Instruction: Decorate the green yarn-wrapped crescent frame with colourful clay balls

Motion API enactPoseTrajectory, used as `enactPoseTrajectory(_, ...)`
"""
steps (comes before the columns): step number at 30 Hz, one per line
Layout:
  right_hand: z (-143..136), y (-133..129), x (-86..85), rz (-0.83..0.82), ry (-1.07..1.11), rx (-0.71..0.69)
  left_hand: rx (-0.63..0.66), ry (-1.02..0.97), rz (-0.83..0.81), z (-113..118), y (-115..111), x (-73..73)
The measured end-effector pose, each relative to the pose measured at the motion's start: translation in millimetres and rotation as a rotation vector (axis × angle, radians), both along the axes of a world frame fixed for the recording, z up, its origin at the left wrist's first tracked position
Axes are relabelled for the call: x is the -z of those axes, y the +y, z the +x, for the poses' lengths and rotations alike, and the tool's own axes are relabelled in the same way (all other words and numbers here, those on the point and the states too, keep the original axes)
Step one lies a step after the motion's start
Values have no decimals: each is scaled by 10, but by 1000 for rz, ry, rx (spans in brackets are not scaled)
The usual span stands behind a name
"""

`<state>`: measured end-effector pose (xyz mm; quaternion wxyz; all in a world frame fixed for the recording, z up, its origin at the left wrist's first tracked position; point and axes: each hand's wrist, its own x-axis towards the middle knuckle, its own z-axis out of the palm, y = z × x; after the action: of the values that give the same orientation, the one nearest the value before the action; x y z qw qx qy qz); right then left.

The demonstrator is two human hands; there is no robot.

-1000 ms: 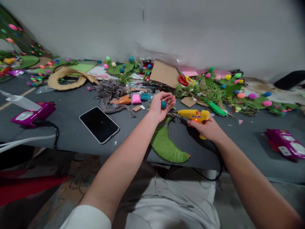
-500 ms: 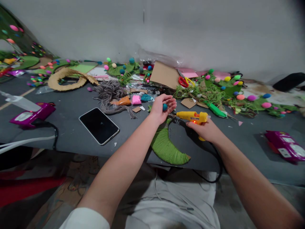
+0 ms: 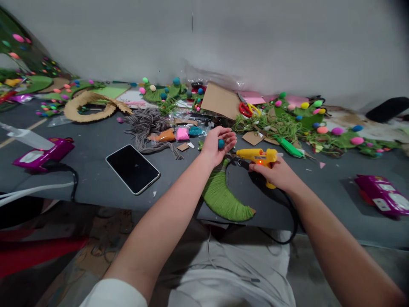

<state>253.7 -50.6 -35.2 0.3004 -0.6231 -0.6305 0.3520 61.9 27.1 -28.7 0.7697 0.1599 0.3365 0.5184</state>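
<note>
Two bare hands reach over the grey table point(image 3: 96, 183) in the head view. The left hand point(image 3: 214, 147) is turned palm up, its grip loose: the fingers curl slightly, apart from the thumb side, with a teal ball point(image 3: 221, 143) resting in the hollow. The right hand's point(image 3: 276, 172) grip is clamped on the yellow glue gun point(image 3: 255, 154), whose red light glows. Its nozzle points at the left hand and ends near it; whether they touch I cannot tell. A black cable point(image 3: 295, 217) loops down past the table's edge.

Below the hands, at the near edge, lies a green yarn-wrapped crescent point(image 3: 223, 196), its upper end partly hidden by the left hand, its lower tip showing bare tan.

Left of the hands lie a phone point(image 3: 132, 169), grey yarn point(image 3: 150, 121) and three packets: orange point(image 3: 166, 135), pink point(image 3: 182, 134) and blue point(image 3: 196, 130). Behind are cardboard point(image 3: 220, 101), scissors point(image 3: 245, 109) and tangled green yarn point(image 3: 271, 121). A straw ring point(image 3: 91, 108) lies farther left. One purple device point(image 3: 44, 154) sits at far left, another point(image 3: 385, 194) at far right.
</note>
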Motion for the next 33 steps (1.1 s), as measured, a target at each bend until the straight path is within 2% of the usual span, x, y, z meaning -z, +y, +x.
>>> enactPoseTrajectory(16,-1,-40,52,11,-55,47,-9,24,-4,12,-19,-3)
enactPoseTrajectory(25,-19,-40,-10,15,-43,-26,-8,26,8,5,-11,11)
enactPoseTrajectory(33,-16,-60,33,74,-6,-28,-8,29,9,8,-9,19)
